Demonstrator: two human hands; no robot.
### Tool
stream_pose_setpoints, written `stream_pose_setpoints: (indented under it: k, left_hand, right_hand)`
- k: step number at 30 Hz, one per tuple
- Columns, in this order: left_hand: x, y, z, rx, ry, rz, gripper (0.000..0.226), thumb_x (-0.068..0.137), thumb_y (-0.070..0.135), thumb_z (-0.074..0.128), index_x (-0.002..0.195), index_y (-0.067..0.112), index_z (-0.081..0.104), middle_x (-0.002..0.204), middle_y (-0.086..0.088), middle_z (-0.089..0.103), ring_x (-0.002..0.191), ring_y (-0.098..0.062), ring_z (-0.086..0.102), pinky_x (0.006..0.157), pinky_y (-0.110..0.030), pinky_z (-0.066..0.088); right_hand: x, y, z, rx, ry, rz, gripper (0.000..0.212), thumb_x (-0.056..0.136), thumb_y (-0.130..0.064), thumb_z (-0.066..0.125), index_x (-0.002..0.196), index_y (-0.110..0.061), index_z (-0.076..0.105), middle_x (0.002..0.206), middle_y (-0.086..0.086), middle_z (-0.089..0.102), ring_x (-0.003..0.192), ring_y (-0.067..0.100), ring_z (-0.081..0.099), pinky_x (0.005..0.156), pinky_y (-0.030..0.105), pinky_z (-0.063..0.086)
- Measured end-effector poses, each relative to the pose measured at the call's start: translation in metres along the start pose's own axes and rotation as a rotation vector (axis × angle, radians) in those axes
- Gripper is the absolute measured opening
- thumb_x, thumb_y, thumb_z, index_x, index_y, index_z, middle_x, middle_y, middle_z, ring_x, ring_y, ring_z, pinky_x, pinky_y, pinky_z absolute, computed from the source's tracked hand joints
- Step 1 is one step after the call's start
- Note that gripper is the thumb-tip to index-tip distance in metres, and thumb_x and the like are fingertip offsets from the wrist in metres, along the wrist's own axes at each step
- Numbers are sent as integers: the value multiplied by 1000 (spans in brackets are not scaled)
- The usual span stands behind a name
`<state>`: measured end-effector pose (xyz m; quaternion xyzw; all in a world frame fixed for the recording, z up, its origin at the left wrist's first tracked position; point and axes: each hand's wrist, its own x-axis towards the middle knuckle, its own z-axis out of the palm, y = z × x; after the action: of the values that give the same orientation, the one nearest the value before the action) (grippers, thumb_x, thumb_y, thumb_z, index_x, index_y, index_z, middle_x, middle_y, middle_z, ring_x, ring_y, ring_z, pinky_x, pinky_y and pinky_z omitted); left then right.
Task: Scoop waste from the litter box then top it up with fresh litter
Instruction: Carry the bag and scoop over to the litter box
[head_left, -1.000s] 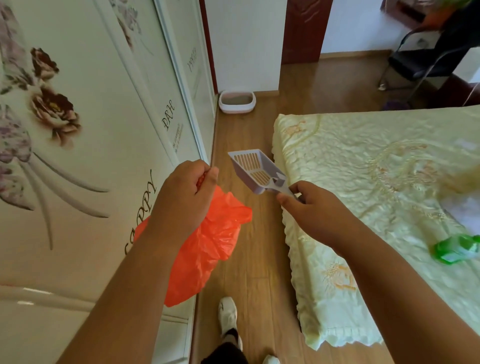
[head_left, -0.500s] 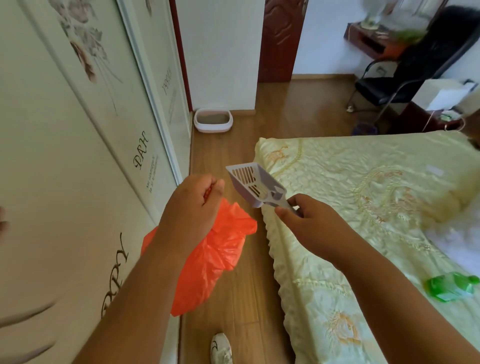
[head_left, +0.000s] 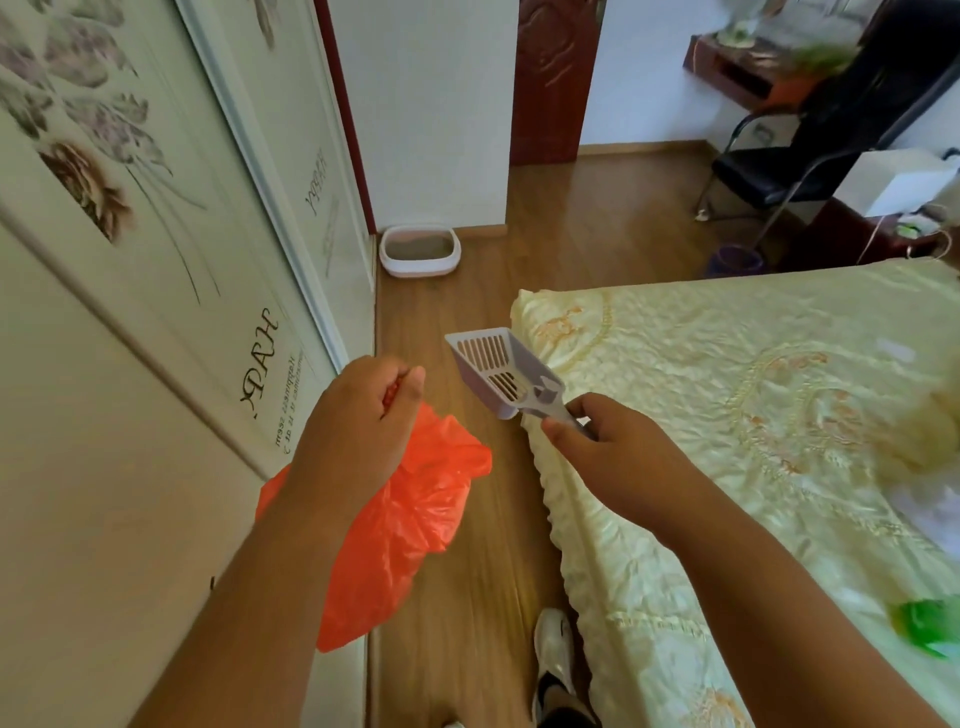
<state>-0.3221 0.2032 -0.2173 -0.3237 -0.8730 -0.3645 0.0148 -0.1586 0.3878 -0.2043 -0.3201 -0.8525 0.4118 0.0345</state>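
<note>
Orange bag hangs clenched in the left hand; right hand grips a scoop; litter box, seemingly filled, sits well ahead.

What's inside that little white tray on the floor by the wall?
The litter box holds a bed of grey-brown litter, heaped a bit higher on one side. From this far off, any waste in it cannot be made out, and its near rim hides the front edge of the litter.

Sunlit wood floor between floral wardrobe and bed.
</note>
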Motion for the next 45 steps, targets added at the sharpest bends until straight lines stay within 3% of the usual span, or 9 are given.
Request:
stream_pose_setpoints:
  k: [7,16,20,26,30,42,45]
  left_hand:
    - [67,8,21,53,16,-58,30,105,40,49,83,22,57,82,5,54,78,-7,53,67,-24,40]
    - [153,38,71,116,83,-73,32,105,43,47,80,26,54,80,7,54,77,-10,55,69,-36,49]
    - [174,44,81,107,97,-100,30,105,42,49,79,26,53,81,7,53,76,-9,54,67,-30,46]
    - [218,37,91,112,104,-126,30,105,41,48,80,25,55,81,6,55,79,-11,55,71,-36,49]
    - [246,25,98,136,87,-94,30,105,40,48,78,27,53,77,8,52,76,-8,51,68,-34,46]
    - [379,-60,94,63,45,-75,29,105,40,46,83,25,54,81,9,53,79,-7,52,66,-23,41]
    - [415,-86,87,52,36,-61,30,105,40,46,82,23,53,81,8,52,78,-9,52,67,-28,45]
  right_hand:
    - [88,-2,-26,1,-75,-62,20,102,-47,50,114,-32,55,86,-19,59,75,4,59,60,18,42]
    - [210,6,-93,-10,-111,-120,31,103,-46,49,128,-27,56,92,-19,57,79,4,59,61,17,42]
    - [243,7,-105,-28,-138,-139,25,103,-46,50,120,-30,56,91,-19,60,78,7,62,62,19,46]
    - [283,6,-110,-34,-162,-150,19,102,-47,50,116,-35,54,91,-24,58,78,7,63,61,18,46]
    - [310,3,-106,-49,-165,-130,15,102,-48,50,111,-36,51,89,-23,58,76,7,62,61,17,46]
    - [422,-57,-66,-115,-128,-40,35,102,-51,48,127,-28,55,102,-13,60,78,5,58,71,20,47]
    - [455,-80,-51,-112,-90,-38,33,101,-52,49,124,-28,56,97,-15,61,78,6,60,74,23,48]
